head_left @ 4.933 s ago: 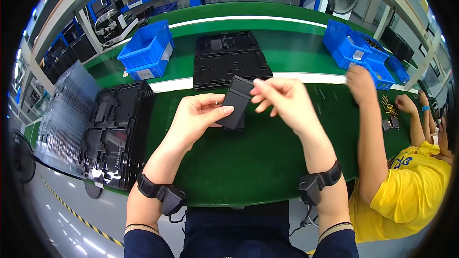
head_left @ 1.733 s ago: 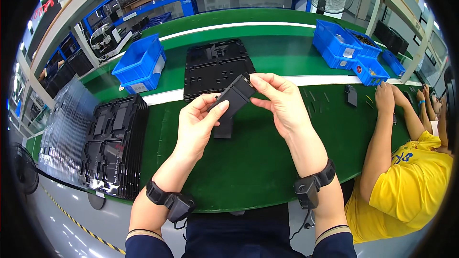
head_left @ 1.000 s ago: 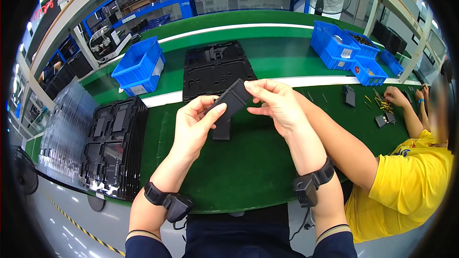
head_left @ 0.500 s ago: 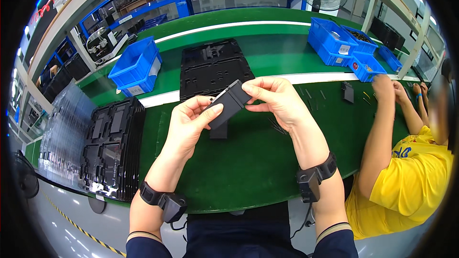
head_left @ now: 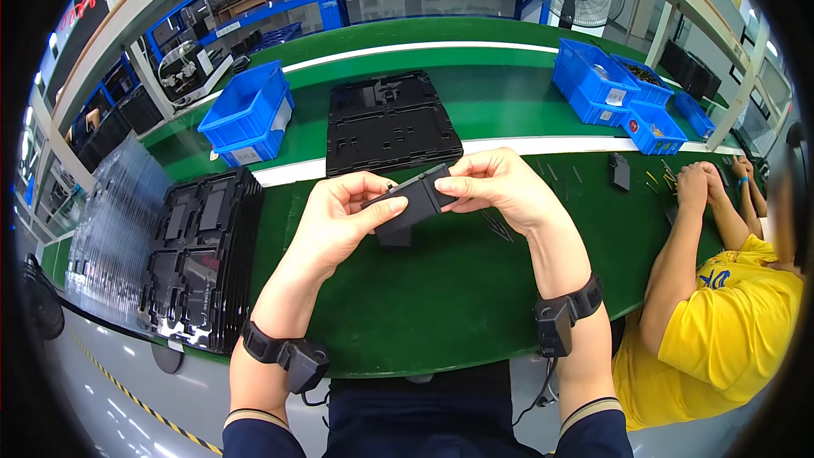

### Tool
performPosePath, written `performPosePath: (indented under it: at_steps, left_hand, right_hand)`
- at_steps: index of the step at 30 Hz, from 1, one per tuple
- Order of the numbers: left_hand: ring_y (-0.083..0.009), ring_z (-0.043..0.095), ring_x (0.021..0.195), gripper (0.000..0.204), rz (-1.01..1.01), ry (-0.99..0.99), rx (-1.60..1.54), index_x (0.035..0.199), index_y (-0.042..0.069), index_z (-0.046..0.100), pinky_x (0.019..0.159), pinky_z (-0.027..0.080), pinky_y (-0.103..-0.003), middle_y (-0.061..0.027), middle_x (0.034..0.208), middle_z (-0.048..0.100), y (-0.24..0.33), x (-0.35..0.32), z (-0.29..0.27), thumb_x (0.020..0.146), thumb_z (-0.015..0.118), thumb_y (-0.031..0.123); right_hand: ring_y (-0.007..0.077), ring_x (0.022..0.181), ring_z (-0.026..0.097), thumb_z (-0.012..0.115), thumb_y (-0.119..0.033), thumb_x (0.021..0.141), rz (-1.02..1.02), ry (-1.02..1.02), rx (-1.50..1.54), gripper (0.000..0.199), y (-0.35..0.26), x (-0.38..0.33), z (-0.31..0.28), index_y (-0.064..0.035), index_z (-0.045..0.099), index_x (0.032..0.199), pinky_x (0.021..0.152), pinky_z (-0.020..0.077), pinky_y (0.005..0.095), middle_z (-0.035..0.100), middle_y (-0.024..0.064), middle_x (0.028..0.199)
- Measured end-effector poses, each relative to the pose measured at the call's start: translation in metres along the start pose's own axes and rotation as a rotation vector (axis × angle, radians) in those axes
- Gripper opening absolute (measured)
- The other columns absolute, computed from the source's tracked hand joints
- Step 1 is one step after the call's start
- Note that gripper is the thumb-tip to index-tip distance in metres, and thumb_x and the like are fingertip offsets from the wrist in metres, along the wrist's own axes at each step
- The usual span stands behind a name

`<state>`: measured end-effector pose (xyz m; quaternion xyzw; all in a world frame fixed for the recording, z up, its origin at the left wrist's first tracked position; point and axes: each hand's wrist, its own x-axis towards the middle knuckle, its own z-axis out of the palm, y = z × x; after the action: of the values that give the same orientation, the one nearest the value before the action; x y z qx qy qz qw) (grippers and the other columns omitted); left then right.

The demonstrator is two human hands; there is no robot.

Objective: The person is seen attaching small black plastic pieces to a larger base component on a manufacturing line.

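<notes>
A flat, black rectangular plastic part is held up over the green bench between my two hands. My left hand grips its left end, thumb on the face and fingers behind. My right hand pinches the right end near a raised band, thumb and fingertips closed on the edge. Below the held part, a second black piece lies on the bench, partly hidden. Several thin black strips lie under my right hand.
Beyond my hands lies a black moulded tray. Stacked black trays and clear trays stand at left. Blue bins sit far left, with more blue bins far right. A person in a yellow shirt works at right, near another black part.
The black part has tilted to a flatter angle and its right end has come down slightly, still in both my hands. The person at right has lowered their hands together to the bench.
</notes>
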<state>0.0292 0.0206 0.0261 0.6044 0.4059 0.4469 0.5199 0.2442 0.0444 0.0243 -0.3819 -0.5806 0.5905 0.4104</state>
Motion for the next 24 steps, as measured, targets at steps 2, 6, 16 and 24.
performPosePath:
  at_steps: [2,6,16,24]
  left_hand:
    - [-0.0067,0.057,0.07,0.018,0.001,-0.003,0.021,0.088,0.0,0.062,0.066,0.046,-0.021,-0.0033,0.079,0.063,-0.001,0.001,0.0,0.075,0.07,0.01]
    - [-0.0062,0.057,0.07,0.023,-0.039,-0.005,0.037,0.091,0.002,0.062,0.062,0.045,-0.02,-0.0018,0.081,0.062,-0.003,0.002,-0.006,0.074,0.071,0.013]
    - [-0.0292,0.055,0.098,0.054,0.844,0.17,1.07,0.105,0.004,0.06,0.082,0.046,-0.037,-0.0114,0.108,0.055,-0.007,0.004,0.012,0.056,0.078,0.013]
    - [-0.0254,0.059,0.089,0.048,0.694,0.131,0.823,0.104,0.002,0.06,0.075,0.049,-0.032,-0.0118,0.099,0.06,-0.011,0.003,0.011,0.06,0.076,0.008]
  right_hand:
    - [0.0093,0.067,0.061,0.072,-0.021,0.074,0.037,-0.021,0.007,0.016,0.001,0.001,-0.001,-0.0065,0.067,0.08,0.06,0.0491,0.0214,0.064,0.0024,0.073]
    - [0.0089,0.068,0.06,0.071,-0.018,0.074,0.02,-0.009,0.018,0.024,0.002,0.002,0.008,-0.0065,0.061,0.093,0.06,0.0488,0.0216,0.063,0.0024,0.074]
    - [0.0059,0.067,0.057,0.067,-0.009,0.076,-0.133,0.056,0.058,0.028,0.007,0.006,0.011,-0.0083,0.05,0.099,0.059,0.0479,0.0203,0.062,0.0001,0.073]
    - [0.0054,0.068,0.057,0.068,-0.007,0.075,-0.07,0.058,0.022,0.022,0.006,0.007,0.009,-0.0057,0.055,0.093,0.058,0.0469,0.0187,0.062,0.0003,0.074]
